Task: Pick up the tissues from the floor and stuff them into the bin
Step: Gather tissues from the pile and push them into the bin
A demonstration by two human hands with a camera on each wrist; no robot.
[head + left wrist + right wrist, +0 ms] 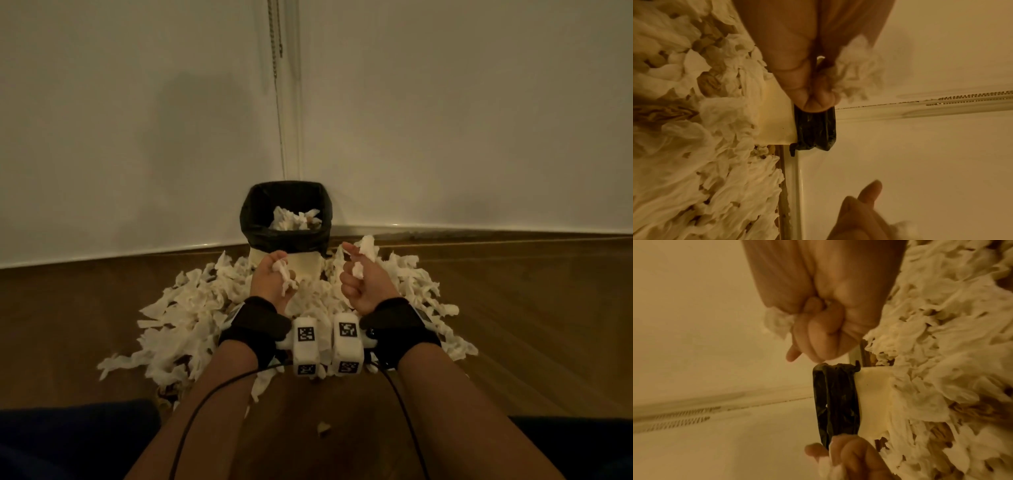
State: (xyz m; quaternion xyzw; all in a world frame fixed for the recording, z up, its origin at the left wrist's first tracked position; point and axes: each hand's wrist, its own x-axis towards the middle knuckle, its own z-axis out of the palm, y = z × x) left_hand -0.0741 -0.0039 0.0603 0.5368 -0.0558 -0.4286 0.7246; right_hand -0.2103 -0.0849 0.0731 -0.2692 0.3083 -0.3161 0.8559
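From the head view, both fists are loaded: left hand (274,282) clenched on a wad (283,274), right hand (359,284) clenched on another wad (359,270), both just short of the bin (286,219), loose tissues (185,308) heaped round its base. Left wrist view: fingers (797,76) wrapped tight on tissue beside the bin's black liner (815,129). Right wrist view: same clamp, wad (777,324) poking out. Best bet, I reckon: lift both over the rim, release deep, press down.
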